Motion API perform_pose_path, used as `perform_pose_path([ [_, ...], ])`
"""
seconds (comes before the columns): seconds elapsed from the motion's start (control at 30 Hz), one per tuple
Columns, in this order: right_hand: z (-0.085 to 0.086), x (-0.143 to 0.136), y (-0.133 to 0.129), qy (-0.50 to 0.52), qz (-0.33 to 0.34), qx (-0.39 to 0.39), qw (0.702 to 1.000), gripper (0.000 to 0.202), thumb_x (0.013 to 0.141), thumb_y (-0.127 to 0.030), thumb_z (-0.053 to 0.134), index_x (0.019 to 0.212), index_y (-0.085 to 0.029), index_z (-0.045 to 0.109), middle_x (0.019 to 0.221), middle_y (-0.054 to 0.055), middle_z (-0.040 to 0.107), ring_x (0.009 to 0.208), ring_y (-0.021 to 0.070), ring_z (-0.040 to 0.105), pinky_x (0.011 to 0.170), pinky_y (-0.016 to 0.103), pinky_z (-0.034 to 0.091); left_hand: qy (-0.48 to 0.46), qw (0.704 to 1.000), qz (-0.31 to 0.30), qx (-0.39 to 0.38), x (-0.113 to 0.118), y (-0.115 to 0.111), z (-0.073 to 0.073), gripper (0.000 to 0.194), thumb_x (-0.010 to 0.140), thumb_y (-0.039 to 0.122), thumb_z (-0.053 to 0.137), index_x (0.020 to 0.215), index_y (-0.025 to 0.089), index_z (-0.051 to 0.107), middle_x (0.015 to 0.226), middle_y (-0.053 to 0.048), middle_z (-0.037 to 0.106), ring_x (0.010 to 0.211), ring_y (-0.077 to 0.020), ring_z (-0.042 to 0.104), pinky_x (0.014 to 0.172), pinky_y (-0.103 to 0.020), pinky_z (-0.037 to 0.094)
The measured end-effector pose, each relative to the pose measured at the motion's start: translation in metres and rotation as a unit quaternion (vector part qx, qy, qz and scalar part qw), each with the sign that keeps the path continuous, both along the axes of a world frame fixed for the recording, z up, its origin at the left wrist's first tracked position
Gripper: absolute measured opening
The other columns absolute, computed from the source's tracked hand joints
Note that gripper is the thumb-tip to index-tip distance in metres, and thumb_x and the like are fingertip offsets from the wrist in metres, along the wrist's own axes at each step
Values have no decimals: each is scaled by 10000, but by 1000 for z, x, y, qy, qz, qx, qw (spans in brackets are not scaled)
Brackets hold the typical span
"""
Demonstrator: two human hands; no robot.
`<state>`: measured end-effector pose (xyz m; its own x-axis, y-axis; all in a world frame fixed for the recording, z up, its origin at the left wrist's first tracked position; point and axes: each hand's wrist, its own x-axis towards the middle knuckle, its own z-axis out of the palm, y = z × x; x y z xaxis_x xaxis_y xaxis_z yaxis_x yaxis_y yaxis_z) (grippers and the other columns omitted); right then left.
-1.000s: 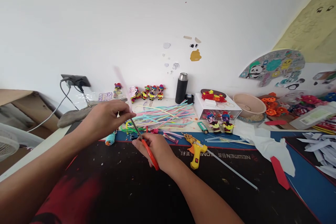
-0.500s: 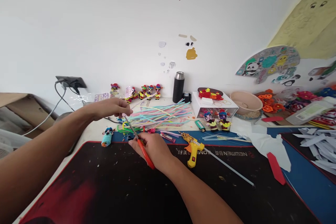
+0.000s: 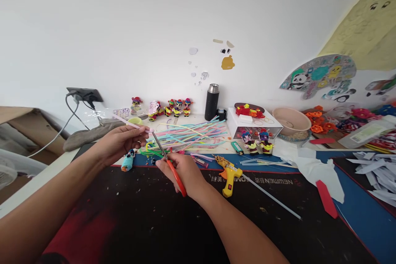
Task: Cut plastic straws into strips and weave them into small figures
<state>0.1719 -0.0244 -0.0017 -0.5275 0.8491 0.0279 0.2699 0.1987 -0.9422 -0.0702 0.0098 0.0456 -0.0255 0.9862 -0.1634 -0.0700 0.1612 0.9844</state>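
Note:
Between the thumb and fingers of my left hand [image 3: 125, 141] is a pale lilac pipe cleaner [image 3: 127, 122]; one end points up and left, the other sticks out past my fingertips. Orange-handled scissors [image 3: 177, 176] are in my right hand [image 3: 188, 175], blades angled up and left. The blade tips meet the pipe cleaner's short end; whether they touch it or close on it I cannot tell. Behind both hands lies a pile of pastel pipe cleaners [image 3: 198, 134]. A small light-blue figure [image 3: 127, 161] lies just below my left hand.
Right of my right hand rests a yellow glue gun [image 3: 229, 177] with a long glue stick [image 3: 275, 198]. Further back stand a black thermos [image 3: 212, 103], a white box [image 3: 269, 121] and several small figures [image 3: 177, 108]. White paper strips [image 3: 377, 171] are at the right.
My left hand has turned over and come nearer, and the lilac pipe cleaner now points left from it. My right hand and the scissors have shifted only slightly.

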Motion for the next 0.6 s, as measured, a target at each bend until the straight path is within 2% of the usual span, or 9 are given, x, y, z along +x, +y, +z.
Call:
perform_pose_path([
  [0.1, 1, 0, 0, -21, -4, 25, 999, 396, 933, -609, 684, 934, -218, 749, 554, -27, 546, 527, 143, 538, 550, 243, 360, 63, 998, -7, 17, -1, -3, 4, 426, 672, 470, 933, 927, 150, 818, 891, -105, 766, 694, -169, 654, 576, -249, 498],
  [0.23, 0, -1, -1, -24, -1, 45, 999, 387, 934, -598, 684, 884, -216, 725, 584, -19, 570, 549, 143, 539, 567, 247, 352, 164, 983, -57, 52, 1, -4, 12, 447, 691, 474, 920, 1005, 174, 814, 773, -61, 731, 686, -181, 626, 600, -270, 498],
  [0.43, -5, -1, 0, -25, -4, 65, 998, 388, 928, -589, 689, 843, -210, 688, 610, -21, 576, 543, 124, 472, 557, 248, 320, 258, 958, -84, 87, -3, 3, 21, 404, 636, 514, 921, 879, 204, 829, 762, -61, 733, 636, -188, 588, 584, -288, 490],
  [0.6, -4, 0, -2, -42, 9, 70, 997, 401, 909, -585, 712, 788, -204, 674, 590, -28, 540, 520, 112, 418, 526, 248, 290, 308, 935, -161, 74, -11, 8, 27, 342, 684, 488, 888, 821, 186, 802, 671, -39, 693, 619, -188, 568, 581, -277, 466],
])
